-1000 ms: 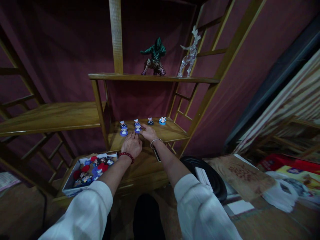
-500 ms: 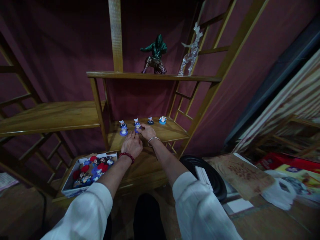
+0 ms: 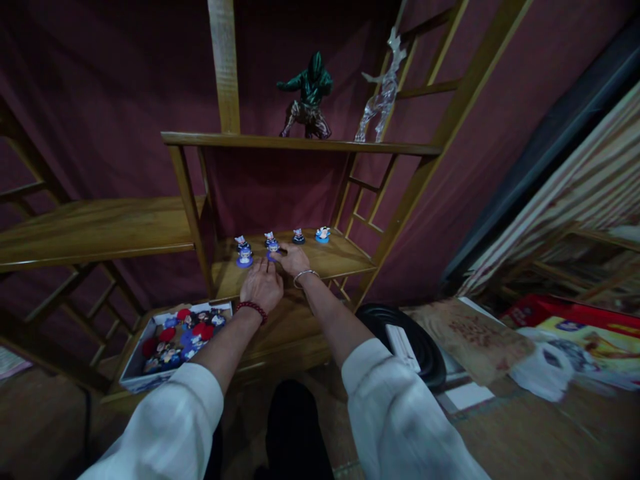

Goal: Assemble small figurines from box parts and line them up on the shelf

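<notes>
On the lower wooden shelf (image 3: 340, 259), my right hand (image 3: 294, 261), with a silver bangle at the wrist, has its thumb and finger around a small purple figurine (image 3: 273, 247) that stands on the board. My left hand (image 3: 262, 288), wearing a red bead bracelet, lies at the shelf's front edge with its fingers stretched out just below that figurine. Another purple figurine (image 3: 245, 257) stands to the left. Behind are dark-based figurines (image 3: 299, 236) in a row, ending at the right with a blue-based figurine (image 3: 323, 235).
A white box (image 3: 131, 380) full of small figurines sits low on the left. Above, the upper shelf (image 3: 300, 141) bears a green hooded statue (image 3: 310, 93) and a clear deer figure (image 3: 383, 93). A black coil (image 3: 430, 360) and a plastic bag (image 3: 543, 367) lie at right.
The view has shifted slightly. Both hands and the purple figurine stay in nearly the same place on the shelf.
</notes>
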A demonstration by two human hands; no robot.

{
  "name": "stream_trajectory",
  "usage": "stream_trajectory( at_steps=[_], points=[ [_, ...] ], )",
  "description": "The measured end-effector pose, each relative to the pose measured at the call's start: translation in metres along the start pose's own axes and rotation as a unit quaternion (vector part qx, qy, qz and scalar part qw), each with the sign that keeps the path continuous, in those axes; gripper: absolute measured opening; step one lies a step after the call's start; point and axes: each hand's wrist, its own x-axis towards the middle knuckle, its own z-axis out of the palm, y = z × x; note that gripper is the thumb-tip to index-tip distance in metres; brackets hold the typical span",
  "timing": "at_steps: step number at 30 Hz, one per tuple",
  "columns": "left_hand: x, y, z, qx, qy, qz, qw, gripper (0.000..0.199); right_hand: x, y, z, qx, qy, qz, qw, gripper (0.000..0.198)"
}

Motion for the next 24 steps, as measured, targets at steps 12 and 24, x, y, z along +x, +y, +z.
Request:
stream_trajectory(
  at_steps=[12,24],
  points=[
    [-0.0013,0.0012,-0.0042,-0.023,0.002,0.0,1.0,0.037,-0.0028,0.0032,0.0,0.072,0.0,0.034,0.997,0.035],
    [-0.0017,0.0001,-0.0042,-0.001,0.0,0.013,1.0,0.038,-0.0074,-0.0025,-0.0051,0.047,0.016,0.05,0.998,0.033]
  ],
)
